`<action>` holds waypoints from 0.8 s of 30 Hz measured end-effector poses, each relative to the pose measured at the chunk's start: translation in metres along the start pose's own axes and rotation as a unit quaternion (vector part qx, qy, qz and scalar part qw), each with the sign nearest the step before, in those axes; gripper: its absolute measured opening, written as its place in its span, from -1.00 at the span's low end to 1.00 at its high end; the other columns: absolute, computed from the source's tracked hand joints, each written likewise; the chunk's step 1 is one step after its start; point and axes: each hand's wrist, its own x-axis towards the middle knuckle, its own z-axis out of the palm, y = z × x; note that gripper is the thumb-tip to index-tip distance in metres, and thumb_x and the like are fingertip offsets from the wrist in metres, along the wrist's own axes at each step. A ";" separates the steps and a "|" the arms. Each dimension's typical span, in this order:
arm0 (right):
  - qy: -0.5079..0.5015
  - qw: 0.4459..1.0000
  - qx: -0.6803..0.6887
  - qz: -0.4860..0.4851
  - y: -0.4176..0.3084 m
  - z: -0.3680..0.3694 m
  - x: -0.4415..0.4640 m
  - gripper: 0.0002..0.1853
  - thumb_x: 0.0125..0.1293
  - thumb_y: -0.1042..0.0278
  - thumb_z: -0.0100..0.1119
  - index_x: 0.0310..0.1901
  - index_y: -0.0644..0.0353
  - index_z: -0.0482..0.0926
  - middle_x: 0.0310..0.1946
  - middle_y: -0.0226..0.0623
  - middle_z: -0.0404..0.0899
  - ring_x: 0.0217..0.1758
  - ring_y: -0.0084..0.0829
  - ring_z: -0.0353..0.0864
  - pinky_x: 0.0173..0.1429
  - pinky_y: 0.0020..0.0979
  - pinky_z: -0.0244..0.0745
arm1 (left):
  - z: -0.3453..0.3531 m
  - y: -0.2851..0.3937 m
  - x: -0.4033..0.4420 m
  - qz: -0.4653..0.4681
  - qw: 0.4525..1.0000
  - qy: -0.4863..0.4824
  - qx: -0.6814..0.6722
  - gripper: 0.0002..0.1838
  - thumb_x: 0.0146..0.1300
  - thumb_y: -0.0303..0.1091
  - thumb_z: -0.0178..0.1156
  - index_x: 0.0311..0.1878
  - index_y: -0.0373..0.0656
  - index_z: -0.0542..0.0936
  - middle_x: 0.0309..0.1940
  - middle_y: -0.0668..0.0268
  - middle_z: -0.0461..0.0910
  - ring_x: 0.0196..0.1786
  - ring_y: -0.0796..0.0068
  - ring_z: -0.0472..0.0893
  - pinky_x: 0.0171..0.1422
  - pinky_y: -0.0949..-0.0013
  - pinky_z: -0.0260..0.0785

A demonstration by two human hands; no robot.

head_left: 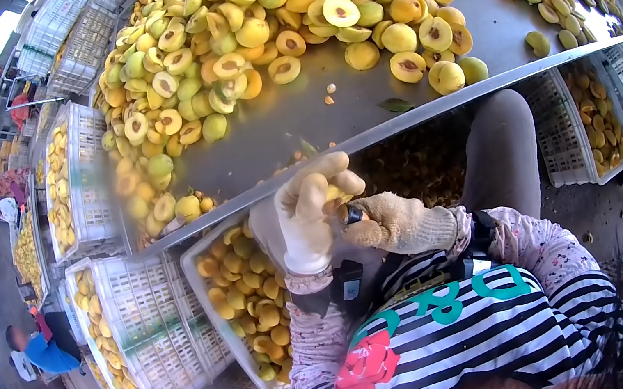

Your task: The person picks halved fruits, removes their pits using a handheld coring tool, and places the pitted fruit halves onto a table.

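Note:
My left hand (301, 221), in a pale work glove, is closed around a yellow peach piece (333, 195) just past the near edge of the metal table. My right hand (404, 223), in a knitted glove, is closed around a small dark-ended tool (352, 215) that meets the fruit. Fingers cover most of both the fruit and the tool, so the tool's working end cannot be made out. Ahead lies a large heap of cut yellow peaches (285, 20), many with brown hollows or pits showing.
The metal table (275, 130) has a raised rim and carries a few loose pits (330, 94) and a leaf (396, 105). Left of my body stands a crate of peach halves (249, 289). More white crates (159, 321) are stacked further left, near other people (50, 350).

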 end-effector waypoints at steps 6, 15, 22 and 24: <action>-0.033 0.999 0.010 0.003 0.002 0.000 0.004 -0.51 0.50 -0.14 0.11 -0.07 0.22 0.63 -0.43 -0.34 0.59 -0.32 -0.43 0.59 -0.17 -0.34 0.52 | -0.007 -0.001 -0.002 0.036 0.995 0.010 0.091 -0.53 0.44 -0.09 0.24 0.10 -0.38 0.65 -0.34 0.18 0.71 -0.21 0.26 0.72 -0.05 0.30 0.59; 0.003 0.999 -0.003 -0.050 -0.002 0.005 0.002 -0.54 0.51 -0.12 0.13 -0.03 0.21 0.61 -0.48 -0.43 0.48 -0.40 -0.46 0.52 -0.26 -0.38 0.47 | -0.009 0.001 -0.008 0.075 0.994 -0.038 0.063 -0.60 0.51 -0.38 0.09 0.33 -0.33 0.52 -0.25 0.18 0.72 -0.15 0.38 0.67 0.01 0.33 0.52; -0.193 0.958 0.187 0.098 -0.005 0.006 -0.002 -0.61 0.56 -0.02 0.02 -0.31 0.13 0.52 -0.64 -0.54 0.33 -0.67 -0.63 0.27 -0.61 -0.52 0.12 | -0.016 -0.006 -0.003 0.053 0.971 -0.165 -0.167 -0.59 0.47 -0.41 0.06 0.32 -0.33 0.53 -0.32 0.18 0.69 -0.20 0.25 0.66 0.02 0.13 0.52; -0.251 0.912 0.306 0.105 -0.007 0.006 -0.004 -0.55 0.58 -0.05 -0.06 -0.43 0.07 0.41 -0.69 -0.61 0.25 -0.72 -0.66 0.18 -0.66 -0.54 0.08 | -0.017 -0.006 -0.006 0.031 0.965 -0.171 -0.194 -0.58 0.47 -0.36 0.04 0.30 -0.33 0.54 -0.39 0.19 0.67 -0.24 0.25 0.65 -0.01 0.14 0.52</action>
